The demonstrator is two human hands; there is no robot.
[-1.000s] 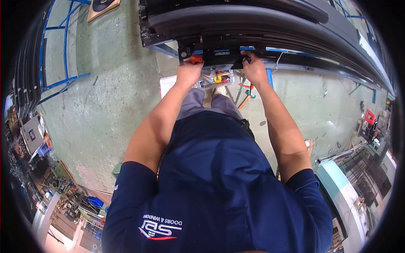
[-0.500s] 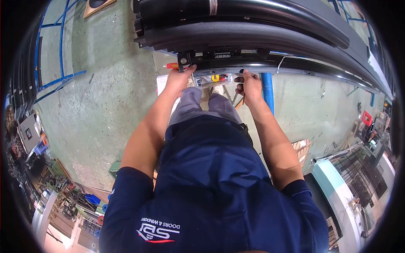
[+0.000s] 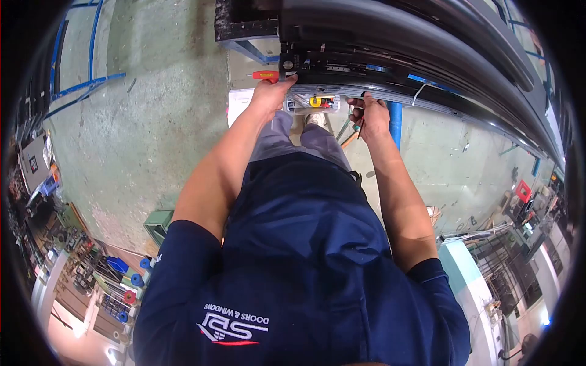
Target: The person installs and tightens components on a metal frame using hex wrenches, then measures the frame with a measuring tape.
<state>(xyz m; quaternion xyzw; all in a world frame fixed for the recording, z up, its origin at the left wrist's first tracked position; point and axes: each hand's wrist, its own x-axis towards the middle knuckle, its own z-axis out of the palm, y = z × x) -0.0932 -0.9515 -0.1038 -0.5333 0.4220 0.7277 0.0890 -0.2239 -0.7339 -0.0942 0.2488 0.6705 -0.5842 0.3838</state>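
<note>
Both hands' [image 3: 271, 97] fingers [image 3: 367, 97] at frame [image 3: 345, 80], grip unclear; tool tray [image 3: 331, 110] below, blue post [image 3: 395, 124] by right hand [image 3: 373, 117].

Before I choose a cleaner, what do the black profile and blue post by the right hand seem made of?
Black profile: probably coated metal, glossy, given its bright streaks. Blue post: perhaps painted metal, given its even colour; gloss unclear.
</note>
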